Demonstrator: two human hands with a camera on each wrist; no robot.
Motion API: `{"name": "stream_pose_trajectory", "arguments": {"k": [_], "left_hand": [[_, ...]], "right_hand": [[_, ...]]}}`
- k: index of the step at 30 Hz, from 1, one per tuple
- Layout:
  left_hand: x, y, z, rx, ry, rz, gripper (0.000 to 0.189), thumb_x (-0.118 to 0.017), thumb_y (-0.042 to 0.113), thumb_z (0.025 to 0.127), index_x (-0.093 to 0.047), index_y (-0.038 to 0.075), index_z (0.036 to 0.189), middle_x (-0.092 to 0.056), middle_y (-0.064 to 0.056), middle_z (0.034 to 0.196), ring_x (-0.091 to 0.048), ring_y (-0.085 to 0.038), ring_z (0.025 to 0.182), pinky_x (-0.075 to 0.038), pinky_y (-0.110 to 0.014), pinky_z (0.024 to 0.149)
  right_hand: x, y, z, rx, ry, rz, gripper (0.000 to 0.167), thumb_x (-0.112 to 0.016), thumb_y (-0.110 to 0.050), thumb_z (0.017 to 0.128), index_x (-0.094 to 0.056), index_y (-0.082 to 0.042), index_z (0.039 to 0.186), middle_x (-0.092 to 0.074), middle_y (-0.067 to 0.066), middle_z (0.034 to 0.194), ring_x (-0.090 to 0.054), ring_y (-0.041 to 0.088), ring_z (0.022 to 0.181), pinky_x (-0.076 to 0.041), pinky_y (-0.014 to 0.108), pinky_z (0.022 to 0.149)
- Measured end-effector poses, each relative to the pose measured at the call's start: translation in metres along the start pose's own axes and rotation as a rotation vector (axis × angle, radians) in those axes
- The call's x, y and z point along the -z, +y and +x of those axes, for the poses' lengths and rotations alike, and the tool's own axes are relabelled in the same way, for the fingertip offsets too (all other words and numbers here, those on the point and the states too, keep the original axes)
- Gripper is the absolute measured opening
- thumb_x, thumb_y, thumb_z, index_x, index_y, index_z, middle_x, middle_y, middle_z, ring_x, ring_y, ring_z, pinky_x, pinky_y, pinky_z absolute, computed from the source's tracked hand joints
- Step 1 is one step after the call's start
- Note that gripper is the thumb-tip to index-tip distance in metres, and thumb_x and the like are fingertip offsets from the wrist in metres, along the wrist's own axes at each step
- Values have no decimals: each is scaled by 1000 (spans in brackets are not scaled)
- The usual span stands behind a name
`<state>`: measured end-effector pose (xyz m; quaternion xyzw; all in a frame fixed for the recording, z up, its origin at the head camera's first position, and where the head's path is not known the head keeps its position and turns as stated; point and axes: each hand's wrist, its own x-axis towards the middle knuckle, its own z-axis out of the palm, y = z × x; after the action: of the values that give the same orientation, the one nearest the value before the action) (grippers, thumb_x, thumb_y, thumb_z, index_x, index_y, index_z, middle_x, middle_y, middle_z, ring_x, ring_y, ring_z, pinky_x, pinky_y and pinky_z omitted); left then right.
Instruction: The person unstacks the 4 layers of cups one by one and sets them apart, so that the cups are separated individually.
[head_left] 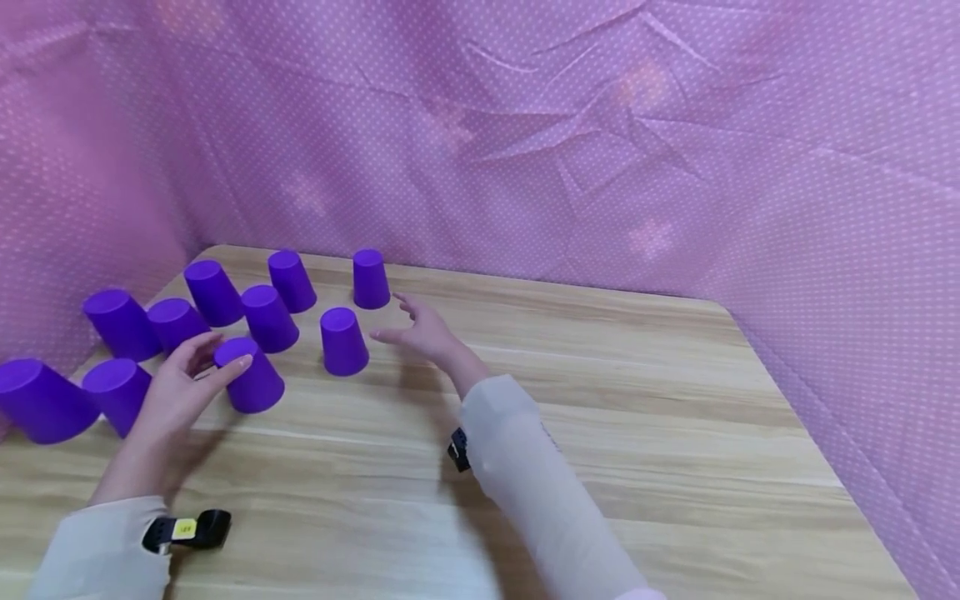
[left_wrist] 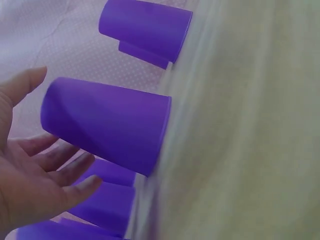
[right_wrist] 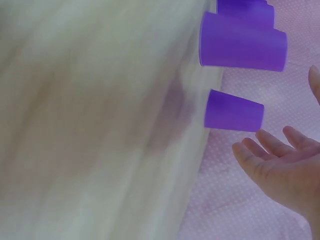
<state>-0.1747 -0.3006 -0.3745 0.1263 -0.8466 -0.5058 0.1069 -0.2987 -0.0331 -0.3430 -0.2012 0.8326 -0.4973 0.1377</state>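
My left hand (head_left: pixel 178 387) is spread around the top of an upside-down purple cup (head_left: pixel 255 385). In the left wrist view its thumb stands apart from that cup (left_wrist: pixel 107 125), while the fingers lie beside the far side; whether a fingertip touches is unclear. To the right, my right hand (head_left: pixel 429 333) hovers with loose, parted fingers and holds nothing. Nearest to it are two more upside-down purple cups, a front one (head_left: pixel 344 343) and a back one (head_left: pixel 371 281). The right wrist view shows a gap between the thumb and the near cup (right_wrist: pixel 242 42).
More upturned purple cups crowd the left of the wooden table (head_left: pixel 675 400), such as a far-left cup (head_left: pixel 48 406), a middle cup (head_left: pixel 270 321) and a rear cup (head_left: pixel 294 283). Pink dotted cloth (head_left: pixel 525 150) hangs around the table's back and sides.
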Motion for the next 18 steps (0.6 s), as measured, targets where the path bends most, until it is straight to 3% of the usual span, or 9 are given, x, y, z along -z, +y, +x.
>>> {"name": "stream_pose_trajectory", "arguments": {"k": [1, 4, 9, 14, 18], "left_hand": [[1, 3, 0, -29, -2, 18, 73, -55, 37, 82, -19, 5, 136, -27, -24, 133, -28, -36, 117, -26, -46, 95], [2, 15, 1, -75, 32, 79, 71, -53, 37, 84, -20, 1, 135, -29, -25, 131, -28, -38, 117, -26, -45, 96], [0, 48, 3, -176, 37, 136, 68, -49, 34, 86, -19, -4, 134, -27, -31, 129, -24, -44, 117, -19, -54, 94], [-15, 80, 8, -251, 43, 252, 68, -46, 38, 87, -21, -3, 134, -28, -30, 129, -25, -45, 116, -20, -54, 94], [-35, 99, 14, -379, 61, 335, 64, -45, 34, 87, -23, -7, 132, -28, -31, 128, -25, -45, 116, -19, -54, 95]], "right_hand": [[4, -1, -1, 6, 1, -36, 74, -69, -30, 72, -30, -17, 134, -34, 7, 133, -32, 25, 119, -31, 37, 95], [15, -5, -6, 19, 5, -146, 74, -64, -39, 76, -25, -20, 136, -32, 7, 135, -32, 23, 119, -30, 38, 95], [31, -9, -12, 80, 23, -267, 71, -53, -45, 81, -20, -18, 138, -28, 7, 137, -29, 22, 121, -26, 36, 98], [44, -12, -21, 173, 39, -388, 67, -45, -46, 85, -19, -14, 138, -20, 9, 139, -17, 22, 126, -18, 37, 101], [60, -15, -32, 178, 54, -498, 67, -41, -49, 86, -16, -15, 138, -13, 9, 141, -7, 22, 128, -12, 41, 102]]}}
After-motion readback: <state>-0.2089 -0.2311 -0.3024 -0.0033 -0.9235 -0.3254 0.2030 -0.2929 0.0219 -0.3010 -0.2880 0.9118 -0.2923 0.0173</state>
